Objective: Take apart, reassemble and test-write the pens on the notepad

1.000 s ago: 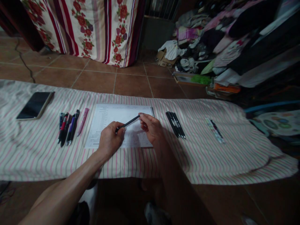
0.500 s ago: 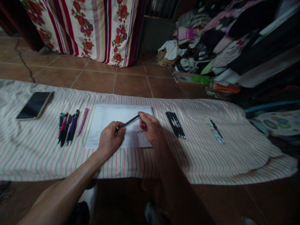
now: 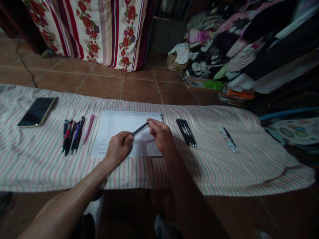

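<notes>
Head view: our left hand (image 3: 117, 148) and right hand (image 3: 160, 136), apart, grip a black pen (image 3: 140, 128) by opposite ends, slanting across the spiral notebook (image 3: 112, 124).

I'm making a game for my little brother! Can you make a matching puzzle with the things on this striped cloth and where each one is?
Things:
1. phone
2. pink pen
3. group of black pens
4. thin black pen

Places:
A. held between the left hand and the right hand
B. right of the spiral pad
C. near the left end of the striped cloth
D. just left of the spiral pad

Right pairs: 1-C, 2-D, 3-B, 4-A
</notes>
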Demonstrator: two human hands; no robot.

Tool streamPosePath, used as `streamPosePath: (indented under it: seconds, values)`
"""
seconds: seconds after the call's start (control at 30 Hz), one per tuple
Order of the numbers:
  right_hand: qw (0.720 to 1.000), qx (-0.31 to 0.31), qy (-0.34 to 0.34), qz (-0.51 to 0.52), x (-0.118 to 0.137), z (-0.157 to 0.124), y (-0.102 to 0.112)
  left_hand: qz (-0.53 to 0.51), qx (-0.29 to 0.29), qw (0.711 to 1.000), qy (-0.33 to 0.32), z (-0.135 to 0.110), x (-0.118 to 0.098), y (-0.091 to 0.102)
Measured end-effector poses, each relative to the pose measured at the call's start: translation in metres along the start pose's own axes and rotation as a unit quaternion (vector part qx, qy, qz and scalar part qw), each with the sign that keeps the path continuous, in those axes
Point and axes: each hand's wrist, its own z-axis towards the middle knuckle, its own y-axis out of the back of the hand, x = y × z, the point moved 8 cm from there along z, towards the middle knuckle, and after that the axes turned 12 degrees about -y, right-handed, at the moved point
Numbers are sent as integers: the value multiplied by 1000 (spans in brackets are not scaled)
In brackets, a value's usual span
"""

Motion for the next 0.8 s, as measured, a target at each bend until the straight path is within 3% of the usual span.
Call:
streamPosePath:
  seconds: [0.1, 0.4, 0.8]
  values:
    - [1000, 4, 1, -9, 0, 0, -1, 21, 16, 1000, -13, 1, -5, 1]
    - [1000, -8, -10, 1, -2, 0, -1, 86, -11, 996, -24, 2, -20, 11]
    - [1000, 4, -15, 9, -4, 1, -2, 90, -5, 996, -24, 2, -18, 10]
